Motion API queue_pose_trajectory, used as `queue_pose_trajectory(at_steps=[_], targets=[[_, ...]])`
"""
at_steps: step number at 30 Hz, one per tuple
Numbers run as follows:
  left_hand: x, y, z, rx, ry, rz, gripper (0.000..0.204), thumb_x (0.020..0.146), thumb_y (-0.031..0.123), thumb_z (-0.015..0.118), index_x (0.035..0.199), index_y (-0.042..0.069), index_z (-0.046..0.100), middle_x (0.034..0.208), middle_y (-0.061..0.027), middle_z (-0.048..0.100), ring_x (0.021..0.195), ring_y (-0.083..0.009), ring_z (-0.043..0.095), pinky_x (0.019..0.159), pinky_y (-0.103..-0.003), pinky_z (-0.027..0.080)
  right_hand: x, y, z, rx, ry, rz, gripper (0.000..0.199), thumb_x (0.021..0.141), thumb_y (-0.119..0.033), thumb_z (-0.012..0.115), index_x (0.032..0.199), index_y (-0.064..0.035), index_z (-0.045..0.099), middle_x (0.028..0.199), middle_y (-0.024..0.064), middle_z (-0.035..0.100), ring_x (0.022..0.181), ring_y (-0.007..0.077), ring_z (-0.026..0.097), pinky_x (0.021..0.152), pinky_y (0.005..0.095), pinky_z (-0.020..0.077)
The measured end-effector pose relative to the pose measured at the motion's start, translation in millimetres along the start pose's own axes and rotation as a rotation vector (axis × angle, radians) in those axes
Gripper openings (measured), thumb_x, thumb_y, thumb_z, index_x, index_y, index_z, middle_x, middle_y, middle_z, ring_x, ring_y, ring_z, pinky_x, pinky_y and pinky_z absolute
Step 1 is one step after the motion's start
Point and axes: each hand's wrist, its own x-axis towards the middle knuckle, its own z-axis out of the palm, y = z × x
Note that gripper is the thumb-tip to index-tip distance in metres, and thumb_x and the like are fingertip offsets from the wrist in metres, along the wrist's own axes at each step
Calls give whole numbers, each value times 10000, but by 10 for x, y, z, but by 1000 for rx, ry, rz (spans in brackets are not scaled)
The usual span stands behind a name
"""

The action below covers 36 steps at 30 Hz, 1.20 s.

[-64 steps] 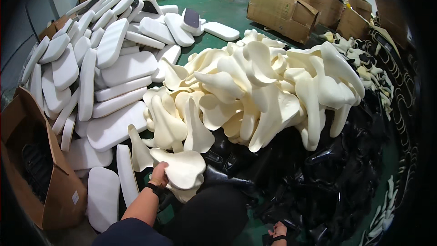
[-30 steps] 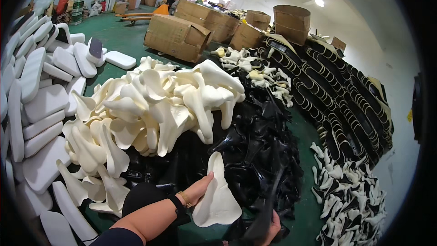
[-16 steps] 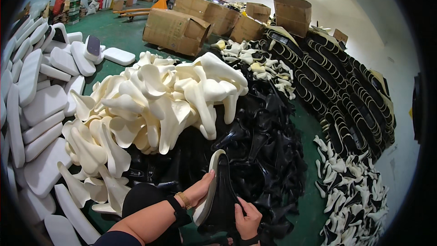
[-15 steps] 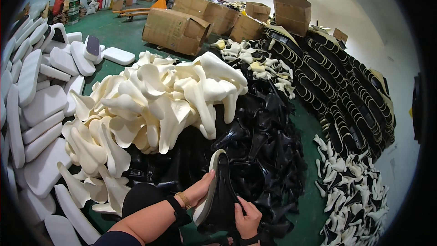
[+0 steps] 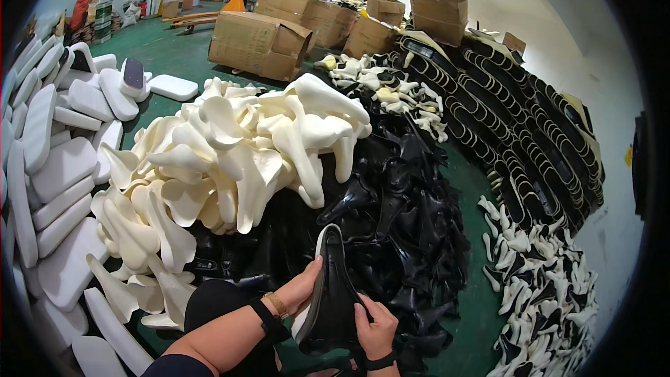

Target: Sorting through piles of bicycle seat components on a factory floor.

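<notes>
Filling most of the floor (image 5: 178,49), the stock lies in heaps: a big pile of cream foam saddle pads (image 5: 237,146) at centre left, a wider heap of black plastic saddle shells (image 5: 405,223) to its right, flat white foam slabs (image 5: 56,167) along the left edge, rows of finished black saddles (image 5: 530,139) far right, and cardboard boxes (image 5: 262,45) at the far end. Both heaps look large, so by judgement most of the work is left. Open green floor shows only far left and in a narrow strip right of the black heap; near the person the piles crowd close. One black saddle shell (image 5: 329,293), a cream pad edge showing behind it, stands upright at near centre, the left hand (image 5: 300,290) clasping its left side, the right hand (image 5: 377,324) pressing its lower right edge
</notes>
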Motion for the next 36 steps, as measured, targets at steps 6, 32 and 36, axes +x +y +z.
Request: queue_pose_trajectory(at_steps=[6,32,36], targets=[[20,16,79,-17,-19,56,600,1024,492,281,1432,54,318,1344,-71,454,1198,-157,445,1063,-304,331,58,19,-22,-84,66,-62,175,800,-48,683,972,-29,709,805,128,637,752,291,591,689,365,472],[-40,48,62,110,-5,83,362,869,68,620,1201,54,476,1037,-23,590,955,-120,574,883,-278,471,7,168,276,-161,116,-68,241,765,-88,721,1003,-72,683,928,81,562,886,270,508,790,386,414],[-23,47,-10,80,46,66,280,878,48,591,1151,44,533,1029,-39,632,945,-149,615,880,-301,494,24,219,208,-59,21,70,354,758,-173,749,1081,-68,647,980,99,581,923,292,534,837,397,430]])
